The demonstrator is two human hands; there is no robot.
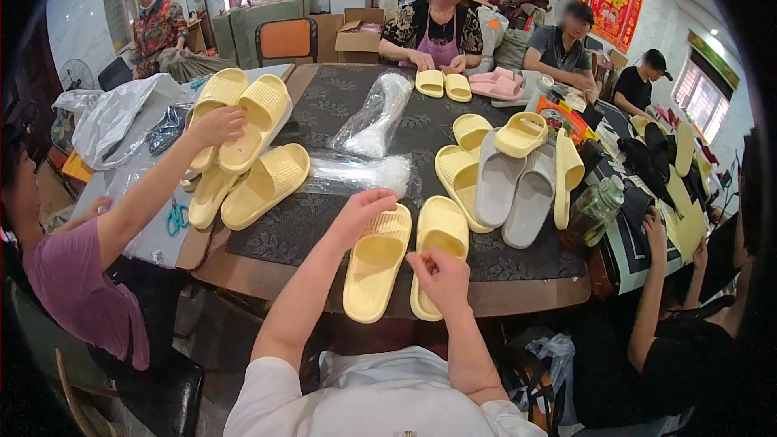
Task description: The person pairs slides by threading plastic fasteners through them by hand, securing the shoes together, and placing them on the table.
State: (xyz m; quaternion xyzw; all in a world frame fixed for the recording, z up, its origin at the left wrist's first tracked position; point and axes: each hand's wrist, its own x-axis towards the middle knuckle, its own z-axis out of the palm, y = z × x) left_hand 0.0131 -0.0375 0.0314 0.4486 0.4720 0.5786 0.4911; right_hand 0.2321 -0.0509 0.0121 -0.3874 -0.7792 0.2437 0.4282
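Two yellow slide slippers lie side by side at the table's near edge, heels toward me. My left hand (366,214) is over the strap of the left slipper (372,279), its fingers bent and pressed together near the toe end. Over the inside of the right slipper (442,225) is my right hand (440,277), its fingers curled in against the thumb. Whether either hand pinches something small cannot be seen. Beyond the slippers lie clear plastic bags (360,171) holding thin whitish strips or threads.
Yellow and grey slippers (530,194) are heaped to my right beside a glass jar (595,206). On the left, a co-worker's hand (220,125) touches a pile of yellow slippers (267,186); teal scissors (177,217) lie nearby. Across the table (534,295), another person handles yellow slippers (443,85).
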